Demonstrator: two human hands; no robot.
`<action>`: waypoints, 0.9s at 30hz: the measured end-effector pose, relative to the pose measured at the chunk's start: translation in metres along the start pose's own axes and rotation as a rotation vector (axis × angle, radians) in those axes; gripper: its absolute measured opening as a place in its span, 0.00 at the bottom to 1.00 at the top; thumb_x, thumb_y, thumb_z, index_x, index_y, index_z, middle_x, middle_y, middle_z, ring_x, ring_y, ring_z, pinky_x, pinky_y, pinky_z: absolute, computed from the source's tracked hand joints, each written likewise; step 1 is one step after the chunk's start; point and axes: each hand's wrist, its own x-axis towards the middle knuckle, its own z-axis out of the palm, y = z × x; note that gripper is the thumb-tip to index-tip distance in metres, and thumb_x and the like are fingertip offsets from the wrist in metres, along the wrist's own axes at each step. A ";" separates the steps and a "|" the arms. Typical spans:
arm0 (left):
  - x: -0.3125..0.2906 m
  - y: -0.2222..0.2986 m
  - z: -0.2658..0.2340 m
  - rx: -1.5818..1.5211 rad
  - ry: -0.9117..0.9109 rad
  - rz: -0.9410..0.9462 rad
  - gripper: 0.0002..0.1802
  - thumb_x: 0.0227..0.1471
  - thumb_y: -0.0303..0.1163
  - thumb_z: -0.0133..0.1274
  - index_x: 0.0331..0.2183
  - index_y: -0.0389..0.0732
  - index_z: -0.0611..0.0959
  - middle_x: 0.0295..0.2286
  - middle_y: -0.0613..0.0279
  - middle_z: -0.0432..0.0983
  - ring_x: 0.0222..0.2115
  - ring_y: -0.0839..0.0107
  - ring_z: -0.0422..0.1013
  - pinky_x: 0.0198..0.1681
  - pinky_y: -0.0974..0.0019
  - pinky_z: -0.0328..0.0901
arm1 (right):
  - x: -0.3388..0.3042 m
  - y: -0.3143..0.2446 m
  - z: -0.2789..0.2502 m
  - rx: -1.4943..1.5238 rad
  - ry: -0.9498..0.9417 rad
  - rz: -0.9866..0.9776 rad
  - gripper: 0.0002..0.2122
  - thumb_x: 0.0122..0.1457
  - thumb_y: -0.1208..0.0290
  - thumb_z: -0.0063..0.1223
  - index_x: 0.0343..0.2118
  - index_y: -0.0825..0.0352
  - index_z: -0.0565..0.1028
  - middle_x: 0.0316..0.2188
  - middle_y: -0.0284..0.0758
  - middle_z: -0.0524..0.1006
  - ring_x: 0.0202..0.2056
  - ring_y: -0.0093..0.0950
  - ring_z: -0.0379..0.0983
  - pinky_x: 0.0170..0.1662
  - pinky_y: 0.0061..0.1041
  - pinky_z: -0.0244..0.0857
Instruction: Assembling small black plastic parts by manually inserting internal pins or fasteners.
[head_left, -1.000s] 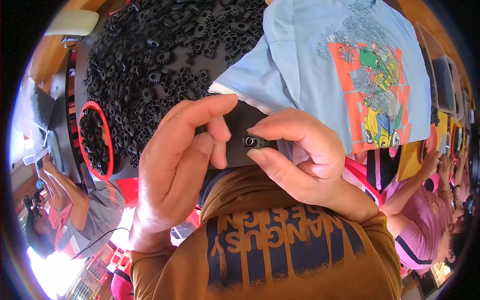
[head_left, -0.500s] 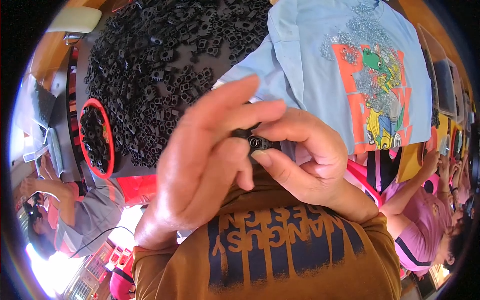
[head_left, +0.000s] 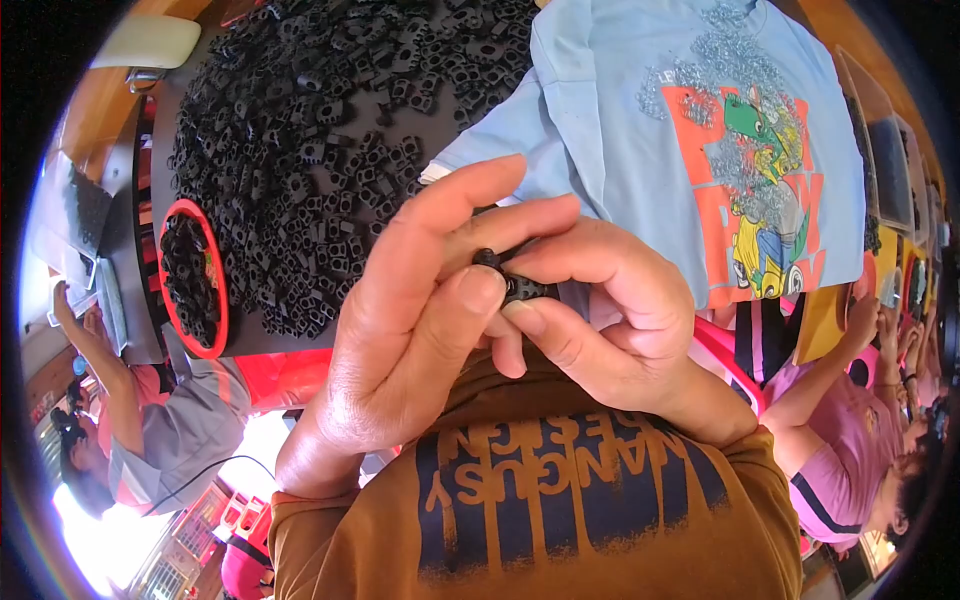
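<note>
Between finger and thumb of my right hand [head_left: 625, 305] is a small black plastic part [head_left: 530, 290] that looks like a cord lock body. My left hand [head_left: 410, 300] is closed at its other end, the thumb and fingers around a small rounded black piece [head_left: 487, 259]. The two black pieces touch or nearly touch; fingers hide how they join. Beyond my hands, a large heap of similar black parts [head_left: 300, 150] covers the dark tabletop. Many tiny metal springs [head_left: 745, 170] lie on a light blue T-shirt [head_left: 630, 120] spread to the right.
A red-rimmed oval basket [head_left: 213, 245] of black parts stands left of the heap. A person in grey [head_left: 190, 420] is at the left, and one in a pink shirt [head_left: 835, 450] works at the right. Clear trays [head_left: 885, 150] line the far right.
My left thumb and fingers have come in against the black part, covering the coiled spring that showed in it. My right hand holds nearly still. The person at left has raised an arm.
</note>
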 end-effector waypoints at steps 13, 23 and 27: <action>0.007 -0.019 -0.009 0.664 -0.081 0.392 0.26 0.62 0.21 0.37 0.60 0.29 0.56 0.52 0.31 0.66 0.52 0.52 0.68 0.56 0.56 0.61 | 0.006 0.000 -0.019 -0.033 -0.210 -0.058 0.11 0.59 0.81 0.53 0.44 0.75 0.71 0.47 0.45 0.71 0.45 0.29 0.70 0.48 0.26 0.63; 0.007 -0.017 -0.016 0.763 -0.163 0.493 0.33 0.56 0.14 0.40 0.62 0.34 0.54 0.52 0.33 0.67 0.50 0.49 0.70 0.54 0.54 0.64 | 0.012 -0.007 -0.022 -0.066 -0.287 -0.059 0.11 0.55 0.81 0.59 0.40 0.74 0.75 0.41 0.41 0.73 0.41 0.29 0.70 0.43 0.24 0.63; 0.005 -0.013 -0.011 0.681 -0.154 0.463 0.38 0.54 0.10 0.40 0.63 0.36 0.50 0.53 0.36 0.66 0.52 0.51 0.68 0.54 0.55 0.63 | 0.011 -0.003 -0.022 -0.015 -0.272 -0.073 0.11 0.54 0.81 0.59 0.41 0.74 0.75 0.41 0.41 0.73 0.42 0.30 0.70 0.43 0.25 0.63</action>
